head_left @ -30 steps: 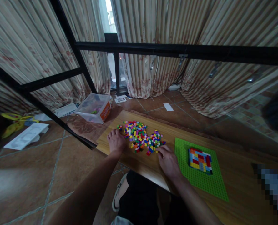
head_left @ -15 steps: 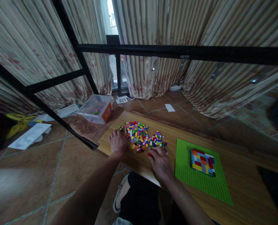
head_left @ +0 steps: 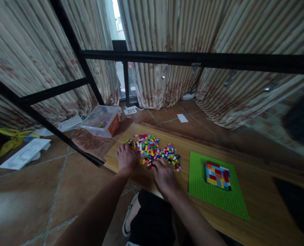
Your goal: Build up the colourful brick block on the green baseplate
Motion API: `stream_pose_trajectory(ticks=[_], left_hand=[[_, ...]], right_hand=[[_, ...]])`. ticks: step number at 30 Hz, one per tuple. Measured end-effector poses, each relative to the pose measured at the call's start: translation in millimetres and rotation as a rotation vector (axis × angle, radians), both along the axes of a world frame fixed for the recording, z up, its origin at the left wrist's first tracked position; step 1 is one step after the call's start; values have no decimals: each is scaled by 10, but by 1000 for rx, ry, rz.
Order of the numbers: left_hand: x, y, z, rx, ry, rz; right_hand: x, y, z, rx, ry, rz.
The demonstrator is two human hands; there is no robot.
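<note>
- Centrally, a loose pile of small coloured bricks (head_left: 154, 150) lies on the wooden bench (head_left: 256, 218).
- Left hand (head_left: 127, 158): flat, palm down, fingers spread, touching the pile's left edge.
- Right hand (head_left: 164, 174): fingertips at the pile's near edge; whether it grips a brick cannot be told.
- Green baseplate (head_left: 213, 200), right of the pile, bears a multicoloured brick panel (head_left: 217, 175).

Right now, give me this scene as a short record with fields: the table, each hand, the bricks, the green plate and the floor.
Table: wooden top
Left hand: flat on the table at the left edge of the brick pile
Right hand: fingers at the pile's near edge; any brick in them is hidden
Brick pile: small loose bricks, mixed colours
Green baseplate: right of the pile, with a multicoloured brick patch on it
Floor: clear plastic box beyond the table's left end
</note>
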State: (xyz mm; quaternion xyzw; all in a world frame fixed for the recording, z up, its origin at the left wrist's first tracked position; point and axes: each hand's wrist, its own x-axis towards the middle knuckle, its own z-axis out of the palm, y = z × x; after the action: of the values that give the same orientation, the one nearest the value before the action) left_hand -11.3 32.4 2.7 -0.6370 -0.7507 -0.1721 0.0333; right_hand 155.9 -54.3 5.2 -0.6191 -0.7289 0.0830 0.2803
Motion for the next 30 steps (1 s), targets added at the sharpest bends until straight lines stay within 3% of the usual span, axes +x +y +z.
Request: stream_pose_trajectory(ticks=[11,17,22,27,30], left_hand=[[-22,37,-16,17,32,-9],[-14,34,41,-24,59,-4],[-17,45,49,-34,61,-10],[-5,52,61,-52,37,-2],[2,52,73,-61,30,-1]], right_hand=[[44,-34,-33,-51,-92,-17],[106,-122,117,1,29,-10],[813,-419,243,106,146,-182],[1909,-686,190,174,104,-452],[2304,-734,143,177,63,-534]])
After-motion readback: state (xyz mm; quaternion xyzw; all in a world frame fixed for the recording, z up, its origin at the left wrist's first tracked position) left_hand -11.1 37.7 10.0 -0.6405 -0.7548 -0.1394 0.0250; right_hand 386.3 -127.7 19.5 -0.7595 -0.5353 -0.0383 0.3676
